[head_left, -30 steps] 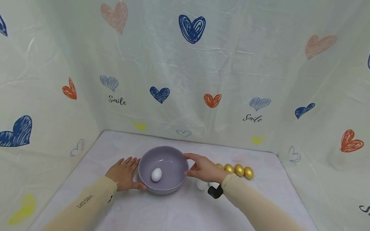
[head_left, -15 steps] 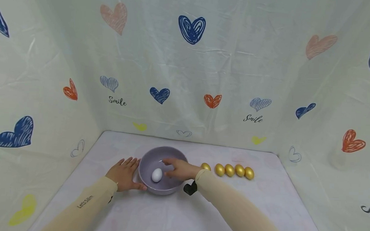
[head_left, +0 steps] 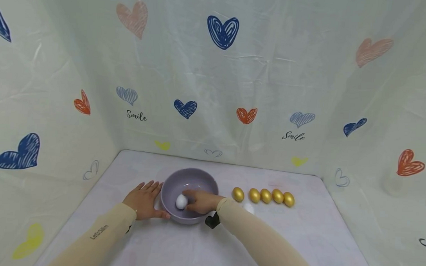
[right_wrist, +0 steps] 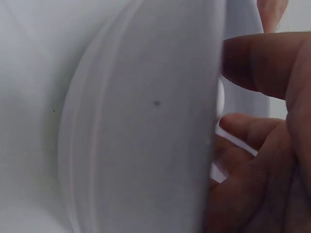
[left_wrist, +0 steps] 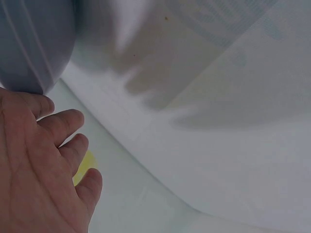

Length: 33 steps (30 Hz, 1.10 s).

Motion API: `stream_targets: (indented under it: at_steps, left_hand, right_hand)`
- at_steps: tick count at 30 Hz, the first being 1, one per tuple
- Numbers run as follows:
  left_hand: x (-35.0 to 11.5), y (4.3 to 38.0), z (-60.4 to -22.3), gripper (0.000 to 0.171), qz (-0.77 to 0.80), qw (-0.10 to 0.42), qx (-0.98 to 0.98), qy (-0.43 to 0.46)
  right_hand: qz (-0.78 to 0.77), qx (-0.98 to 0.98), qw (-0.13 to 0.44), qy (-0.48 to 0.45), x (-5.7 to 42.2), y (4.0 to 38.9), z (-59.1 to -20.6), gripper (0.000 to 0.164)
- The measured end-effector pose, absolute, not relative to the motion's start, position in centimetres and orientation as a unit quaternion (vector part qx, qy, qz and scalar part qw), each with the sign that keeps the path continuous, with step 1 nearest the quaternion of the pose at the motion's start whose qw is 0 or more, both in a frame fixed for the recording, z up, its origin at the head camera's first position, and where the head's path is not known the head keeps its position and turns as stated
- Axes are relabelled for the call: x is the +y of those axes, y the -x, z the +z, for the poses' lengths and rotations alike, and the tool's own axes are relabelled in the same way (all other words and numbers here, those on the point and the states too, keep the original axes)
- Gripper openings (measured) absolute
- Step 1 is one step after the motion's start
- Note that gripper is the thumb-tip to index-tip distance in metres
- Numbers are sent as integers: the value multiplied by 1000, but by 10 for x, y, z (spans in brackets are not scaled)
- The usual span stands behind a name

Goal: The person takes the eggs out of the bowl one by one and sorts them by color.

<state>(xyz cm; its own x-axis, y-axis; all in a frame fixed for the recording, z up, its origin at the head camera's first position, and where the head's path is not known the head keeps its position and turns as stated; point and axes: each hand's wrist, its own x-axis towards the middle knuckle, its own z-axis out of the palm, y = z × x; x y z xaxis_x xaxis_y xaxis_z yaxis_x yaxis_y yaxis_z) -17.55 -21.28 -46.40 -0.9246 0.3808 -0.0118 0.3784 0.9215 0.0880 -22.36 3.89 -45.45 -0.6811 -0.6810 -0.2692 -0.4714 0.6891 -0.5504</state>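
A purple-grey bowl [head_left: 185, 220] stands on the table, with a white egg [head_left: 181, 202] inside it. My right hand [head_left: 202, 202] reaches in over the bowl's right side and pinches the egg between thumb and fingers. From the right wrist view, the bowl's wall [right_wrist: 150, 121] covers most of the egg. Spread flat beside the bowl, my left hand [head_left: 143, 201] touches its left side with thumb and fingertips. In the left wrist view its fingers [left_wrist: 63, 125] lie relaxed against the bowl's outer wall [left_wrist: 36, 48].
A row of several golden eggs [head_left: 266, 196] lies right of the bowl. Another white egg [head_left: 248, 208] is partly hidden behind my right sleeve [head_left: 251, 232]. A cloth printed with hearts [head_left: 215, 78] hangs behind and beside the table [head_left: 180, 249].
My right hand has come from the right beyond the bowl's rim, down into the bowl, and now pinches the white egg there. The left hand has stayed against the bowl.
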Motion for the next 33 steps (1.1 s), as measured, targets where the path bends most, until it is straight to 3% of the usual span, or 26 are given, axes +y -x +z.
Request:
stream_targets:
  at_steps: [12, 22, 33]
  left_hand:
    - [-212, 175, -462, 124, 36, 23, 980, -197]
    - [-214, 178, -470, 123, 36, 14, 980, -193]
    - [-214, 177, -468, 122, 33, 11, 980, -194]
  right_hand:
    - [-209, 874, 228, 374, 34, 223, -460, 39]
    - [-175, 873, 203, 407, 30, 215, -457, 46]
    - [-178, 878, 212, 390, 28, 218, -461, 46]
